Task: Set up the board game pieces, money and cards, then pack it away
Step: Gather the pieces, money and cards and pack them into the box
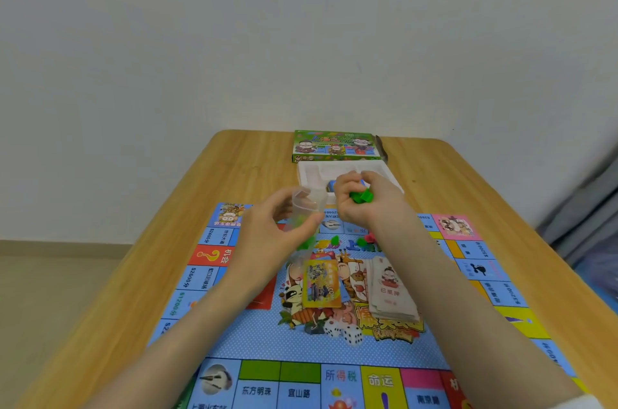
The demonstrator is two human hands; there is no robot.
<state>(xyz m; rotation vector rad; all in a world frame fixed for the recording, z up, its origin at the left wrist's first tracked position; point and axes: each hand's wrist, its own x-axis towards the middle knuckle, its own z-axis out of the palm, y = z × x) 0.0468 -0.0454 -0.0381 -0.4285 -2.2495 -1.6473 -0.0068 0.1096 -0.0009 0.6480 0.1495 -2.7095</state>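
Green pieces (361, 196) in right hand (363, 199)

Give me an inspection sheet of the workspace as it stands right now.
Surface: wooden table, game board spread flat on the near part.
Job's things: two dice on the board's centre art; yellow card and a stack of pale cards beside it; loose green pieces and a red piece further back; white tray insert beyond the board; game box behind the tray.
Clutter: nothing seen.
Grippers: left hand holds a clear plastic bag; right hand pinches green houses.
Cables: nothing seen.
Surroundings: plain white wall; grey fabric at the right edge.
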